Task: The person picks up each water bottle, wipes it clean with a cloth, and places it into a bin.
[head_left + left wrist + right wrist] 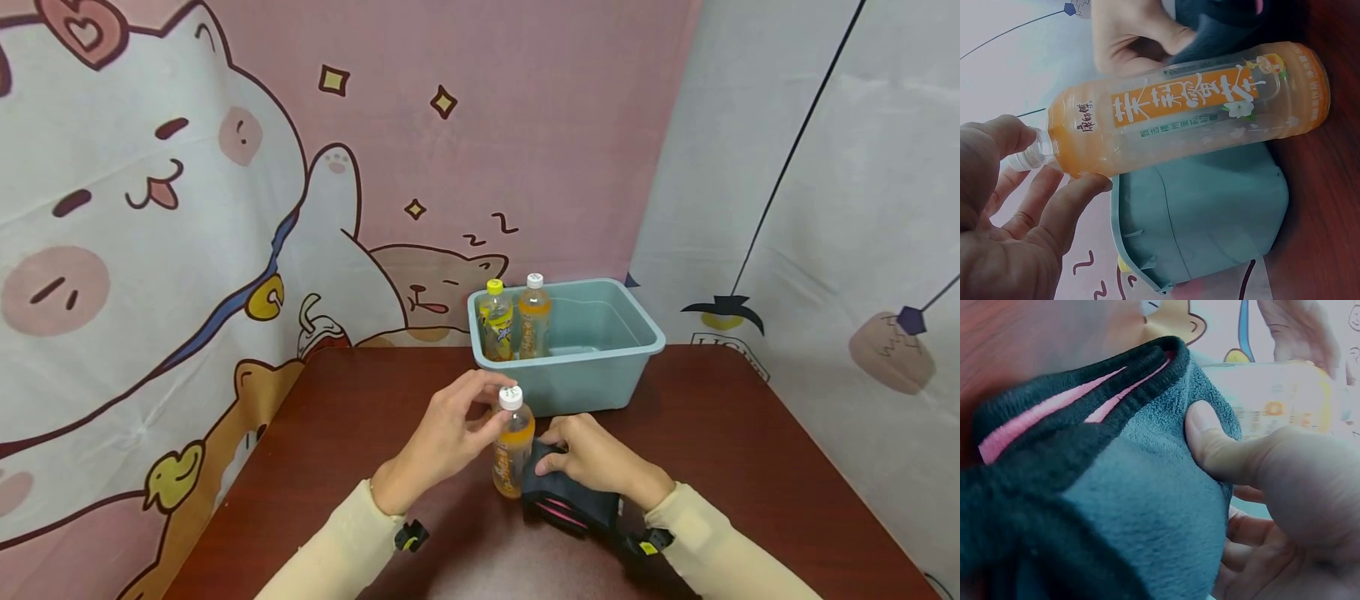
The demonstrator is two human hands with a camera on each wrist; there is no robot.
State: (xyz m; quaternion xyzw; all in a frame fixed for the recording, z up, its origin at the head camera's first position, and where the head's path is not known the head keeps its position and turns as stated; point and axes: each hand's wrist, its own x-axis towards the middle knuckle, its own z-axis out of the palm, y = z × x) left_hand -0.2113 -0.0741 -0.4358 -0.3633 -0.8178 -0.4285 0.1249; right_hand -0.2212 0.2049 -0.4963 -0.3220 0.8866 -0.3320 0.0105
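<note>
- We are seeing an orange tea bottle (513,446) standing upright on the dark red table (750,433), just in front of the teal bin (600,367) and between the two hands.
- We are watching the left hand (450,433) holding the bottle at its top: the fingers are curling round the white cap (511,397) and the neck, and in the left wrist view the thumb (997,140) and a fingertip (1075,194) are pressing the clear neck from either side.
- We are finding the right hand (592,454) just beside the bottle's lower half, gripping a dark fleece cloth (570,492) with a pink lining; in the right wrist view the thumb (1222,447) is pinching the cloth (1135,512) against the curled fingers.
- The cloth is lying on the table, bunched at the bottle's base and touching it.
- We are noticing two more bottles standing upright in the bin's left end: one with a yellow cap (496,321) and one with a white cap (534,317), side by side.
- Cream sleeves (337,550) are covering both forearms.
- Behind the table a pink cartoon cat backdrop (225,208) is hanging, with a pale grey curtain (825,208) to the right.
</note>
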